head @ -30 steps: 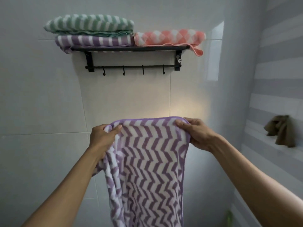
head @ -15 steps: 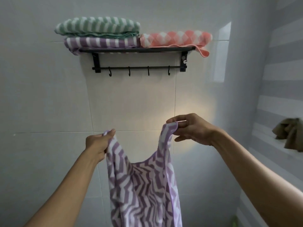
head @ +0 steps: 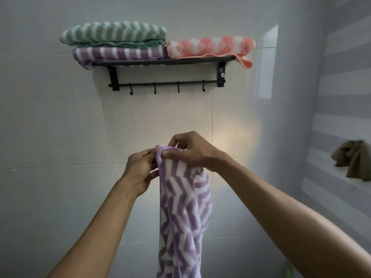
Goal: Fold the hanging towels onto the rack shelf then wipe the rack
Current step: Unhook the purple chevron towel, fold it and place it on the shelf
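A purple-and-white zigzag towel (head: 184, 209) hangs doubled lengthwise in front of the tiled wall. My left hand (head: 140, 169) and my right hand (head: 192, 151) meet at its top, both pinching the upper edge where the two corners come together. Above, the black wall rack (head: 160, 62) has a shelf and a bar with several bare hooks. On the shelf lie a folded green-striped towel (head: 114, 34) on top of a folded purple-striped towel (head: 120, 54), and a folded pink checked towel (head: 210, 47) to their right.
An olive-brown cloth (head: 353, 159) sits on a ledge of the striped wall at the right. The tiled wall stands close behind the hanging towel. A small green object (head: 289, 272) shows at the bottom right.
My hands have come together, bringing the towel's two top corners to meet. The towel went from spread wide to folded in half lengthwise.
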Demonstrator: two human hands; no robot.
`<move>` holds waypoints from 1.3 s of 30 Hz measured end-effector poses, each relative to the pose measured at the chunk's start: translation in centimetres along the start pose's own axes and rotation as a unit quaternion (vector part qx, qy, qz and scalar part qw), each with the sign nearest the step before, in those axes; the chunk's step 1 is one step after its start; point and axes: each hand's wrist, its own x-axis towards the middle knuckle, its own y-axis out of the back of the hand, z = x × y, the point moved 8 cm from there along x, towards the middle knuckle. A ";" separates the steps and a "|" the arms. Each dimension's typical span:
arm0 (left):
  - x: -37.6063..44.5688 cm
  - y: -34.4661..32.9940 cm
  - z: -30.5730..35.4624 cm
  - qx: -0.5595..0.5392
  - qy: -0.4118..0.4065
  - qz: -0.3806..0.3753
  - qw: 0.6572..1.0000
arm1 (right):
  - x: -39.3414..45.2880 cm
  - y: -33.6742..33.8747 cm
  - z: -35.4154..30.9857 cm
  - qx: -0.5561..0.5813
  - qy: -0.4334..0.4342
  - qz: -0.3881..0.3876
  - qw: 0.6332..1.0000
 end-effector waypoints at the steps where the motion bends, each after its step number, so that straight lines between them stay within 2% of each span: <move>1: -0.2 -0.5 0.1 -0.003 0.000 -0.015 1.000 | 0.4 0.0 0.2 -0.021 -0.004 0.024 0.999; 5: -0.6 -1.4 -0.2 -0.041 0.018 -0.050 0.998 | 0.8 0.6 2.1 0.014 -0.048 0.088 0.995; 9: -1.1 -2.1 0.3 0.012 -0.038 -0.132 0.990 | 0.9 0.5 3.0 0.070 -0.079 0.077 0.991; 12: -0.5 -1.4 0.7 0.035 -0.073 -0.093 0.992 | 0.7 0.5 3.6 0.111 -0.098 0.051 0.988; 14: 0.0 -0.7 1.2 0.055 -0.093 -0.051 0.993 | 0.1 0.3 4.6 0.121 -0.115 0.001 0.986; 16: 0.7 0.6 1.7 0.042 -0.101 0.004 0.994 | -1.1 -1.2 6.6 0.120 -0.144 -0.096 0.978; 18: 1.4 2.1 2.4 0.022 -0.107 0.059 0.992 | -3.4 -3.6 9.5 0.110 -0.201 -0.203 0.952; 22: 2.6 5.9 4.1 0.059 -0.128 0.135 0.981 | -8.7 -6.7 15.1 -0.043 -0.326 -0.332 0.884; 25: 3.1 8.9 4.5 0.147 -0.148 0.158 0.965 | -9.0 -4.9 16.2 -0.275 -0.311 -0.363 0.834; 27: 3.2 10.7 3.9 0.228 -0.143 0.177 0.947 | -7.0 -1.5 15.5 -0.407 -0.286 -0.295 0.816; 29: 3.9 12.8 3.0 0.266 -0.118 0.204 0.935 | -4.2 3.0 13.2 -0.504 -0.255 -0.141 0.813; 32: 5.5 14.7 3.8 0.251 -0.102 0.244 0.931 | -0.8 8.0 7.4 -0.540 -0.201 0.057 0.815; 34: 5.9 14.7 7.4 0.218 -0.155 0.304 0.914 | 0.8 10.0 3.5 -0.538 -0.156 0.169 0.811; 36: 4.6 13.9 11.2 0.190 -0.241 0.349 0.885 | 0.7 10.8 1.1 -0.522 -0.097 0.266 0.805; 37: 4.3 13.5 11.9 0.208 -0.272 0.338 0.877 | 0.4 10.3 1.5 -0.521 -0.089 0.261 0.808; 38: 4.3 12.8 11.6 0.258 -0.259 0.302 0.880 | 0.3 9.1 3.0 -0.527 -0.113 0.191 0.821; 39: 5.0 12.7 9.8 0.311 -0.200 0.248 0.895 | -0.3 7.4 5.3 -0.543 -0.172 0.072 0.819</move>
